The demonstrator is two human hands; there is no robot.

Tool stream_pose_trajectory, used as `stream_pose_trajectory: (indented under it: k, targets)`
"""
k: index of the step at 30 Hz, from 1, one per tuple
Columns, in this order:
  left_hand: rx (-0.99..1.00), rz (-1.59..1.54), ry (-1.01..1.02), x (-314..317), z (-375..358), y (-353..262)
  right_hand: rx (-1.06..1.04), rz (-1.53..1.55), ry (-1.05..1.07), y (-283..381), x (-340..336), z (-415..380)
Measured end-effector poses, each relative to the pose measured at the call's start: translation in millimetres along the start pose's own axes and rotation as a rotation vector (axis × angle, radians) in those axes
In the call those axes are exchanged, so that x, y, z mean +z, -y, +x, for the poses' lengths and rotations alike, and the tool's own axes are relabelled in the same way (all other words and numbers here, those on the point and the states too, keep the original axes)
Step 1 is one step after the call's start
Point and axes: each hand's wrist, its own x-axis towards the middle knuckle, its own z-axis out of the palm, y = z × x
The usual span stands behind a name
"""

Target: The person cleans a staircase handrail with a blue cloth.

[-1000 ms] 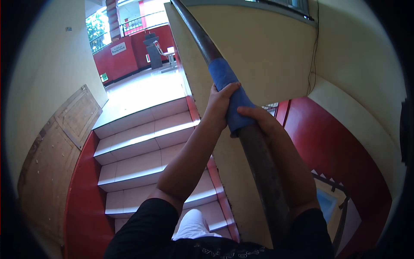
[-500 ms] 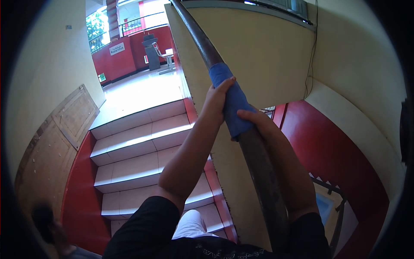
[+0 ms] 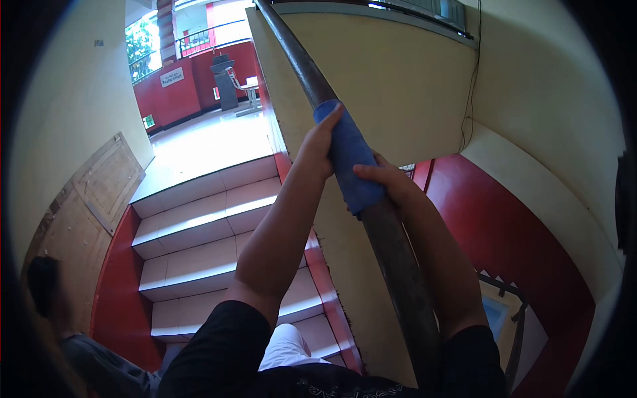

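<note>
A blue cloth (image 3: 352, 154) is wrapped around a dark metal handrail (image 3: 398, 265) that runs diagonally up beside the stairs. My left hand (image 3: 323, 142) grips the cloth on its left side, with the thumb lying along its upper part. Lower down on the right side, my right hand (image 3: 387, 179) holds the same cloth, its thumb across the front. The other fingers of both hands are mostly hidden behind the rail.
Tiled steps (image 3: 199, 219) with red edging rise to a bright landing. A lectern (image 3: 224, 83) and a white chair (image 3: 249, 86) stand up there. At the lower left is another person (image 3: 99, 358), near a wooden panel (image 3: 73, 232). A red curved wall (image 3: 511, 239) lies to the right.
The person at the lower left has come further into view. The whole view has shifted slightly. Both my hands remain on the cloth.
</note>
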Motion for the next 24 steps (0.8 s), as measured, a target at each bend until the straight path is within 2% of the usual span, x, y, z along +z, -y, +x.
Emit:
stream_pose_trajectory:
  k: [4,7,10,13,15,16,20,23,24]
  targets:
    - [0.036,0.040,0.040,-5.4,7.3,6.4,-0.102,-0.081,0.003,-0.1,-0.8,-1.0]
    - [-0.012,0.045,0.040,-11.0,22.8,3.9,-0.055,0.030,0.039,6.1,0.8,16.1]
    - [0.250,0.103,-0.220,7.1,3.6,7.1,-0.037,-0.034,-0.044,-8.1,-9.4,16.9]
    - [0.420,0.521,-0.413,2.3,-1.3,1.6,-0.036,-0.079,-0.053,2.7,7.4,-1.8]
    - [0.555,0.638,-0.329,-3.1,-0.2,-2.3,0.002,-0.142,-0.092,6.7,10.7,-9.6]
    - [0.632,0.828,-0.408,-17.3,17.1,0.7,0.013,-0.167,-0.112,6.9,10.4,-10.3]
    - [0.458,0.907,-0.448,-9.2,-1.5,-13.5,-0.076,-0.414,-0.206,11.6,12.4,-15.5]
    - [0.438,1.145,-0.402,-22.9,1.9,-24.2,-0.144,-0.744,-0.249,18.9,18.1,-28.2]
    - [0.495,1.269,-0.391,-26.3,-5.9,-28.0,-0.246,-0.853,-0.299,11.6,15.5,-29.4]
